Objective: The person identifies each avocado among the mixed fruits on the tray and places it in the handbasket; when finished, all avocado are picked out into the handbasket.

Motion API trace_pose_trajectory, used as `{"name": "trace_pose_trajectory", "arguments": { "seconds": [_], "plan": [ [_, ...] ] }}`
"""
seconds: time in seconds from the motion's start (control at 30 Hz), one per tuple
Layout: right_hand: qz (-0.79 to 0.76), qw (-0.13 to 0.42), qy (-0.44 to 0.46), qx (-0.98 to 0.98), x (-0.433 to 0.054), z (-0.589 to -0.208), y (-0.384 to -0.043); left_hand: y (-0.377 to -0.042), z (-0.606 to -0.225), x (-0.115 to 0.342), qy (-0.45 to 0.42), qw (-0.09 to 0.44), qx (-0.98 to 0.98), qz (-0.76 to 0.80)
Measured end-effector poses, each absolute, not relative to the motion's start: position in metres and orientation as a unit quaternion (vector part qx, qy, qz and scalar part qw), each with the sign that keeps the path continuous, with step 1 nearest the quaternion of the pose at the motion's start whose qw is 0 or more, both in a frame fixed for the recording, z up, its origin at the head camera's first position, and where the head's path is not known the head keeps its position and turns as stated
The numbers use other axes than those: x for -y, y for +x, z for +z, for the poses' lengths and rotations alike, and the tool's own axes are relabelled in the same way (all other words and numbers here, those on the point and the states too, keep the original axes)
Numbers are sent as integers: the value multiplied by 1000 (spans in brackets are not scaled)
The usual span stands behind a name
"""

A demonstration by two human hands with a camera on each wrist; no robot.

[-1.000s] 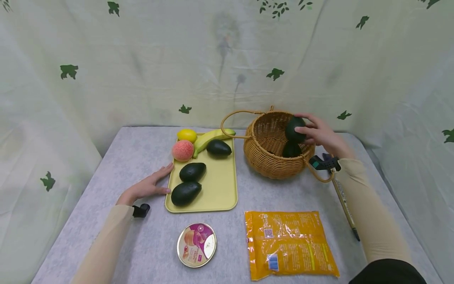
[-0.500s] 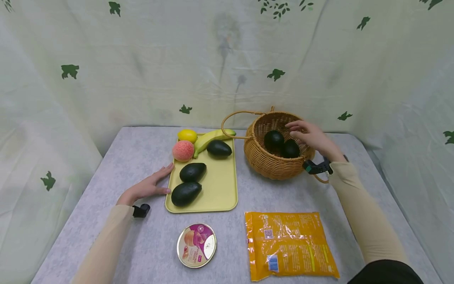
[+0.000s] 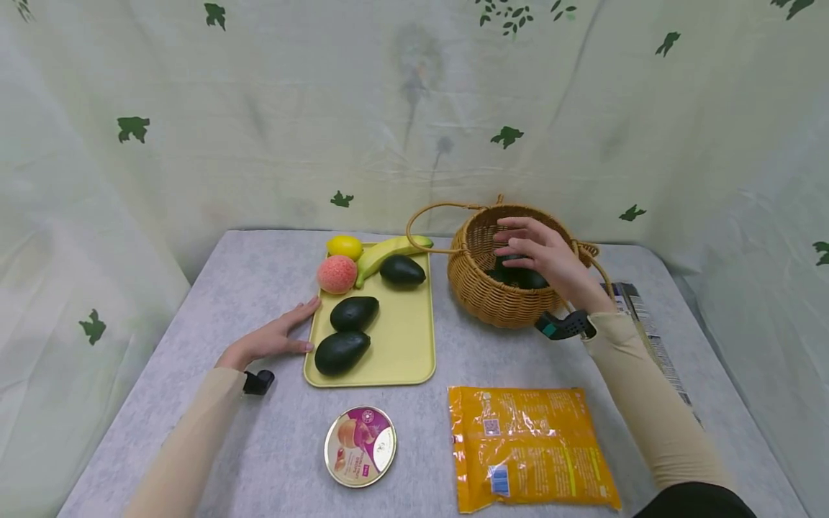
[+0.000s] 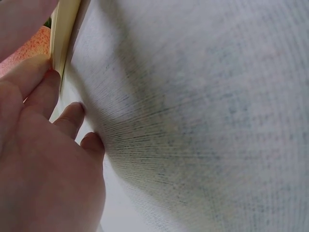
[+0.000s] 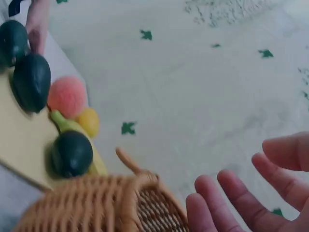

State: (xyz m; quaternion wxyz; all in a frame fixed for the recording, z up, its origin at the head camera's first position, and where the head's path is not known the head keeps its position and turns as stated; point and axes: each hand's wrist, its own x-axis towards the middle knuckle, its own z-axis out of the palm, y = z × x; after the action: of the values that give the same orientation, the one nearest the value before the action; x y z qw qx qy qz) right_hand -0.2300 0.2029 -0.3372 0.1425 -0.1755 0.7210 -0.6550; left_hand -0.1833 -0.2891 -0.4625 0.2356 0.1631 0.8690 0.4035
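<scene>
My right hand [image 3: 544,255] hovers over the mouth of a round wicker basket [image 3: 499,306], its fingers loosely extended and holding nothing. Dark green avocados [image 3: 527,279] lie inside the basket, partly hidden by that hand. The left hand [image 3: 275,340] rests with spread fingers against the left edge of a yellow tray [image 3: 401,352]; its fingertips [image 4: 43,82] meet the tray's side in the left wrist view. On this tray are three more avocados [image 3: 342,352], a banana [image 3: 388,252], a pinkish peach [image 3: 337,274] and a lemon [image 3: 345,247] at the back left corner.
A round tin [image 3: 360,446] with a purple and white lid stands in front of the tray. Right of it lies a shiny orange packet [image 3: 531,446]. A flat printed item [image 3: 648,327] is partly covered by the right forearm. A pale curtain [image 3: 414,108] hangs behind.
My right hand has let go of an avocado into the basket and moved left over it, empty. The basket's right handle has swung up. The left hand stays at the tray.
</scene>
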Motion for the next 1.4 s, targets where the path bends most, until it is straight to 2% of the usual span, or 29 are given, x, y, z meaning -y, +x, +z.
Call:
{"name": "trace_pose_trajectory", "arguments": {
  "seconds": [0.33, 0.53, 0.87, 1.4],
  "plan": [
    [-659, 188, -293, -667, -145, -341, -217, -183, -462, 286, 153, 240, -868, 407],
    [-618, 226, -365, -659, -105, -355, -216, -185, -461, 286, 147, 248, -864, 412],
    [-579, 306, -434, -619, -30, -382, -212, -185, -463, 294, 155, 246, -869, 401],
    [-397, 319, -540, -670, 22, -414, -214, -187, -464, 291, 150, 255, -865, 405]
  ]
}}
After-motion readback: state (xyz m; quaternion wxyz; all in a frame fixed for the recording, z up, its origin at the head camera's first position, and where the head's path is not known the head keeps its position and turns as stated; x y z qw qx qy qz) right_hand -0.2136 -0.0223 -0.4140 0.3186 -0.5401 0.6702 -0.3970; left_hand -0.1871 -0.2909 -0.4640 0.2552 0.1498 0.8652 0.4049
